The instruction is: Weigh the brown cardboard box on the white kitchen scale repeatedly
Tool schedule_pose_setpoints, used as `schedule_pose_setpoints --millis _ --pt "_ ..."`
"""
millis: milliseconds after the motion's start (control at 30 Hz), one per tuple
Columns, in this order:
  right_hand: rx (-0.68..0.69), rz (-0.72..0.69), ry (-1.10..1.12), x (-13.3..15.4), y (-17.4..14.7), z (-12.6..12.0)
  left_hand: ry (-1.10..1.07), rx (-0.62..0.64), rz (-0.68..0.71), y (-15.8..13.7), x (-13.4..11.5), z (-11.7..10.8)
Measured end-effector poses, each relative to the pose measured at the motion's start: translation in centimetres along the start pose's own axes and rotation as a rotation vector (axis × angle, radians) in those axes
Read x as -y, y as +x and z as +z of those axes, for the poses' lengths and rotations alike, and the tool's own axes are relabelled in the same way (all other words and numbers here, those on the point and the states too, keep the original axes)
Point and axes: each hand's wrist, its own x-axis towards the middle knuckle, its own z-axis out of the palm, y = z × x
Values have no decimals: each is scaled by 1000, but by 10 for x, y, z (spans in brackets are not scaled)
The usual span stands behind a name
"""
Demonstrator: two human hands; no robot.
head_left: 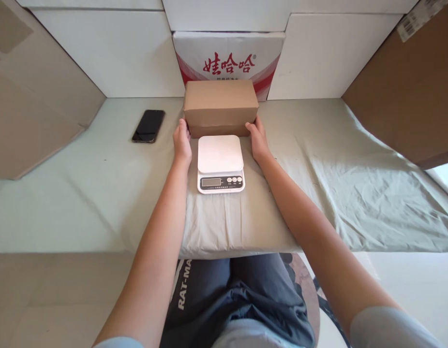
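Observation:
A closed brown cardboard box point(220, 99) stands behind the scale, near the back of the cloth-covered table. My left hand point(182, 139) grips its left end, and my right hand point(258, 138) grips its right end, with the thumb on the front face. Some fingers of both hands are hidden behind the box's ends. Between my forearms sits a white digital kitchen scale point(220, 153) with a bare square platform. Its small display looks blank, and several round buttons lie to the right of it.
A black smartphone point(149, 126) lies left of the box. At the back stands a white and red carton point(231, 48) with Chinese lettering, between white panels. Large cardboard pieces flank the table at left point(38, 96) and right point(409, 96). The pale green cloth point(100, 203) is wrinkled at right.

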Motion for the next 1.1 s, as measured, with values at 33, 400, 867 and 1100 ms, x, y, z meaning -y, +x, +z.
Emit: schedule_pose_setpoints --millis 33,400,867,1100 --pt "0 2 -1 0 0 0 3 0 -5 -1 -1 0" --pt "1 -14 6 -6 3 -1 -39 -38 -38 -4 -7 5" --pt "10 -15 11 -8 3 -3 -71 -43 -56 -7 -13 8" --pt "16 6 9 -6 4 -1 -77 -28 -41 -5 -9 4"
